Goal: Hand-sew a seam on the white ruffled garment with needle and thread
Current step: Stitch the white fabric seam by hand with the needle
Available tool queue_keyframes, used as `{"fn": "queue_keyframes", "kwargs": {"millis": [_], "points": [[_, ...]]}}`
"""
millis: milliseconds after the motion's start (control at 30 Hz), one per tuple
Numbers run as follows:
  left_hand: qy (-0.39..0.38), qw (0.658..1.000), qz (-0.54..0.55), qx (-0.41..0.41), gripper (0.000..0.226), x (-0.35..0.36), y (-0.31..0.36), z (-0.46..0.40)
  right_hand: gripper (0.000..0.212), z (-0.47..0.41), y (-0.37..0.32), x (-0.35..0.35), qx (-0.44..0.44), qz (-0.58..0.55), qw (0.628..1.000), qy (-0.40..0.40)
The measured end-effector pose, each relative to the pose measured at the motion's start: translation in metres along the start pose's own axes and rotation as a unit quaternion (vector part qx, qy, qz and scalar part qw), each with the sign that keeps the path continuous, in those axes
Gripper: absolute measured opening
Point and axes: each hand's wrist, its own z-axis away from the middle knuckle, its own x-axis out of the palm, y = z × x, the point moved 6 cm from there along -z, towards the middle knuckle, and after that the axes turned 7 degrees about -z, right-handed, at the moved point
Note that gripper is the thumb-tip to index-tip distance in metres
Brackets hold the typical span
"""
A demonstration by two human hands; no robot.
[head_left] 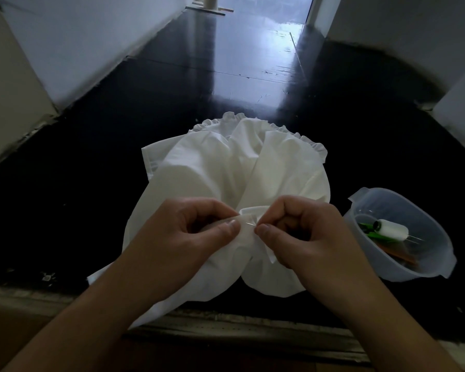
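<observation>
The white ruffled garment (234, 162) lies spread on a dark glossy floor, its frilled edge at the far side. My left hand (188, 229) pinches a folded edge of the cloth between thumb and fingers. My right hand (304, 232) pinches the thin needle (250, 224), which pokes through that fold between the two thumbs. The thread itself is too fine to make out.
A translucent plastic bowl (438, 253) stands on the floor at the right, holding a white thread spool (393, 229), green items and other small tools. Pale walls run along both sides. A worn step edge (239, 328) crosses the foreground under my forearms.
</observation>
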Motion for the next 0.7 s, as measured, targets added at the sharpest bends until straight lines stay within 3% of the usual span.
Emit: {"fn": "queue_keyframes", "kwargs": {"millis": [333,533,700], "points": [[-0.003,1.0,-0.022,0.015,0.013,0.0005,0.001,-0.0005,0.011,0.0004,0.0003,-0.0008,0.0,0.028,1.0,0.005],[-0.011,0.998,-0.056,0.035,0.014,0.0018,0.002,0.0014,0.042,0.002,-0.0037,0.004,0.002,0.001,1.0,-0.03],[-0.004,0.995,-0.09,0.051,0.012,0.0018,0.0038,0.0021,0.021,0.001,0.0017,0.0055,0.006,0.033,0.999,-0.022]]}}
